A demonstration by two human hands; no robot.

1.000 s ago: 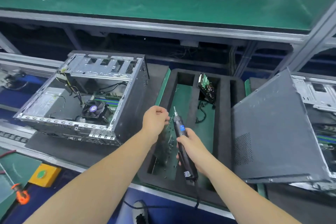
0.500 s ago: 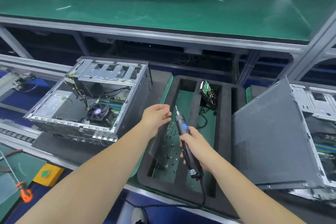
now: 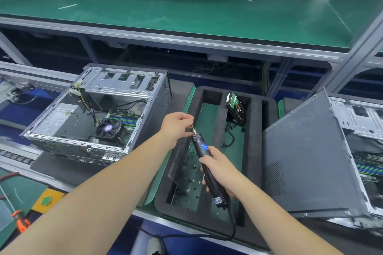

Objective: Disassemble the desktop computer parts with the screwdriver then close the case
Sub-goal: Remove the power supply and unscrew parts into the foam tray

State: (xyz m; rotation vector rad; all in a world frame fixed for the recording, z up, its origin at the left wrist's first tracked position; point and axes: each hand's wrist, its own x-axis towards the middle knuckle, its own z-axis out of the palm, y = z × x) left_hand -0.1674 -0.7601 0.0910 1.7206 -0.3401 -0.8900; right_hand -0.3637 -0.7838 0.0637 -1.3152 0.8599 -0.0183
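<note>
Nearest the camera, the right hand [image 3: 220, 168] is wrapping its grip around the black body of the electric screwdriver [image 3: 204, 156], holding it tilted with the bit pointing up and away and its cord trailing down off the bench edge. Just beyond, the left hand [image 3: 176, 127] is pinching at the bit tip with curled fingertips; whether a screw is sitting between them is too small to tell.

Both hands are hovering over the black foam tray [image 3: 256, 130], whose near-left compartment is holding many small dark screws [image 3: 193, 180], while a green circuit board [image 3: 234, 103] and a loose cable are lying in the far middle compartment. That suggests some parts are already out.

To the left, well apart from the hands, the desktop case [image 3: 99, 114] is lying on its side with no panel on top, the fan, power supply and wiring still sitting inside, so more removal seems to be remaining. To the right, the grey side panel [image 3: 306, 151] is leaning propped against another chassis, not yet refitted. Closing the case is therefore still ahead.

Farthest back, the upper green bench [image 3: 186, 12] is stretching across the view.
</note>
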